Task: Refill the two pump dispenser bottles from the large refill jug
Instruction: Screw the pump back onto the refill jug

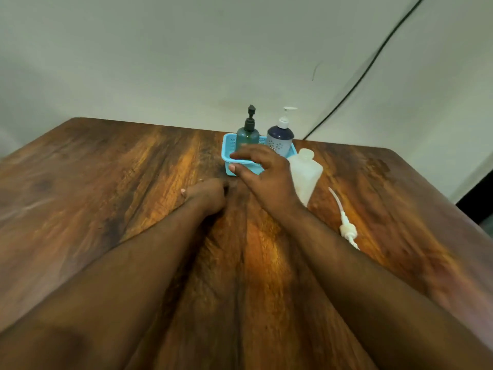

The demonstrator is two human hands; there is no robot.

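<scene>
The desk (106, 209) is a broad slab of dark, streaky wood pushed up against a pale wall (186, 62), and a black cable (368, 68) runs slantwise down that wall to the desk's far edge.

Both bare forearms reach out from the near edge toward the far side. The right hand (264, 177) hovers over the near rim of the basket (229, 145), fingers spread and loosely bent, thumb pointing left; it has hold of nothing, though I cannot tell whether the fingertips brush the rim. The left hand (208, 194) rests on the wood just short of the basket, fingers curled under, and whether anything sits inside that curl is hidden.

The jug (305, 174), a milky plastic thing with its neck uncapped, stands just right of the basket, partly behind the right wrist.

The light blue basket sits at the far edge, a little right of the middle. Two bottles stand upright in it: the green bottle (247, 136) with a dark pump on the left, the blue bottle (280, 138) with a white pump on the right, side by side.

A loose white pump (346, 228) with its long tube lies flat on the wood, nearer than the jug and to the right of the right forearm.
</scene>
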